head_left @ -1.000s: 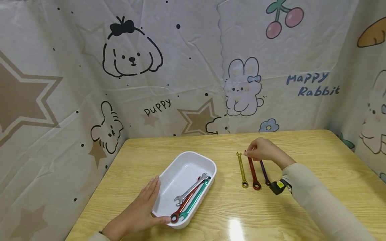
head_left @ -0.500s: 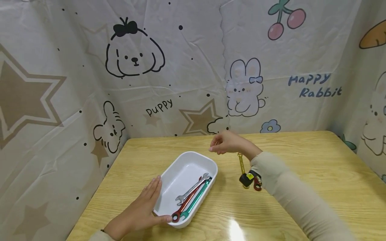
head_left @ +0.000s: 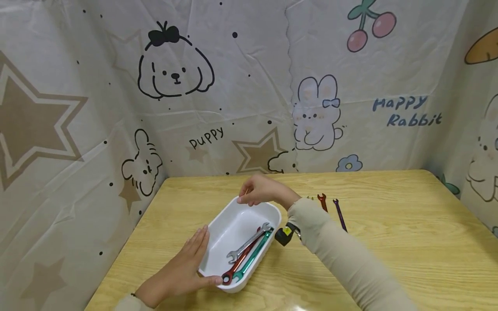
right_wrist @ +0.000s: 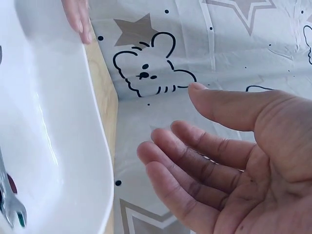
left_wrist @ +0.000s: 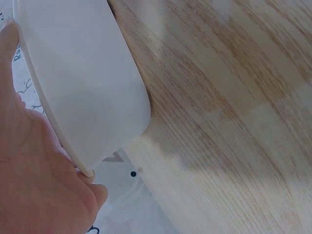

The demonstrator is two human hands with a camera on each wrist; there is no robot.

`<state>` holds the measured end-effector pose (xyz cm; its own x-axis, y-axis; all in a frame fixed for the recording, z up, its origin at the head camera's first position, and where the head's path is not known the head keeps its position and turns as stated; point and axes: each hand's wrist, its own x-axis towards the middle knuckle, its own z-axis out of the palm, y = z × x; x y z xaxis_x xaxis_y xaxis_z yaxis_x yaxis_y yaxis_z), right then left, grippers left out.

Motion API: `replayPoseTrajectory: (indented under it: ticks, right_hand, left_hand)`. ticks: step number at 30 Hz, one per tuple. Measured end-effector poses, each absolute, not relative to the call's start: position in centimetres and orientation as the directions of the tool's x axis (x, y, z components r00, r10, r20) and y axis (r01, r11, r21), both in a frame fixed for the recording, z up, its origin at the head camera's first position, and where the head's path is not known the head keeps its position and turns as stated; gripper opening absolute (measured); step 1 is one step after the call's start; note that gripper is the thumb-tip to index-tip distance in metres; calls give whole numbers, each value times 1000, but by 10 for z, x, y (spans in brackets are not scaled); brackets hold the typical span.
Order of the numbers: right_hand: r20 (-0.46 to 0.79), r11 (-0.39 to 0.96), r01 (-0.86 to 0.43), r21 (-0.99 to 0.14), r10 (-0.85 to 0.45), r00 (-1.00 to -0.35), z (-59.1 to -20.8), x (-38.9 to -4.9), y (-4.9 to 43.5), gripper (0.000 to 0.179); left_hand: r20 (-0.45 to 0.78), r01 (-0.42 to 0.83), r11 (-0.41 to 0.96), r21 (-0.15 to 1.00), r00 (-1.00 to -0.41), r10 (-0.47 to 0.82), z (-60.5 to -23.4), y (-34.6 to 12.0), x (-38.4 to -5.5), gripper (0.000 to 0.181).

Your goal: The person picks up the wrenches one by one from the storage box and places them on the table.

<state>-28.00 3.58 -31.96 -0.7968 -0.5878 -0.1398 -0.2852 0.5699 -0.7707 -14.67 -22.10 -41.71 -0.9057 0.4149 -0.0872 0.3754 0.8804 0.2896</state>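
Note:
My left hand (head_left: 183,263) rests against the near left corner of a white plastic tray (head_left: 218,224), fingers straight along its side and thumb at the near rim. Over the tray's far end hovers my right hand (head_left: 262,190); the right wrist view shows its fingers loosely bent with nothing between them. Inside the tray, along its right side, lie a silver open-end wrench (head_left: 247,245), a red ratchet wrench (head_left: 237,265) and a green wrench (head_left: 253,257). In the left wrist view, the palm (left_wrist: 44,180) is beside the tray's outer wall (left_wrist: 87,83).
Right of the tray, a red wrench (head_left: 322,200) and a purple wrench (head_left: 340,214) lie on the wooden table (head_left: 408,224). The right sleeve (head_left: 330,233) covers parts of them and nearly all of a gold wrench. A printed cloth (head_left: 249,86) hangs behind and at both sides.
My right hand has moved left, from above the wrenches on the table to above the tray's far end. My left hand and the wrenches have stayed in place.

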Motion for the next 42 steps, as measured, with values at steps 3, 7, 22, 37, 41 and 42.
replayPoseTrajectory:
  ticks: [3, 7, 22, 37, 41, 42]
  right_hand:
    - [-139, 564, -284, -775, -590, -795, -322, -280, 25, 18]
    - [-140, 572, -284, -769, -585, -799, -326, -278, 12, 19]
    - [-189, 643, -339, -686, -608, -771, -358, -278, -23, 14]
    - [-407, 745, -322, -584, -612, -678, -389, -271, -25, 9]
    - [-432, 772, -299, -561, -581, -690, -389, -268, -23, 9]
    - [-442, 777, -287, -559, -573, -690, -389, -267, -22, 10]
  left_hand:
    - [-73, 388, 879, 278, -904, 422, -418, -222, -149, 121]
    - [-67, 400, 876, 270, -899, 432, -418, -223, -150, 120]
    - [-66, 410, 863, 293, -892, 446, -414, -224, -148, 117]
    - [-45, 408, 866, 289, -898, 438, -420, -223, -148, 117]
    - [-37, 412, 865, 286, -897, 440, -419, -222, -148, 117]
    - [-37, 411, 865, 289, -898, 439, -419, -222, -148, 117]
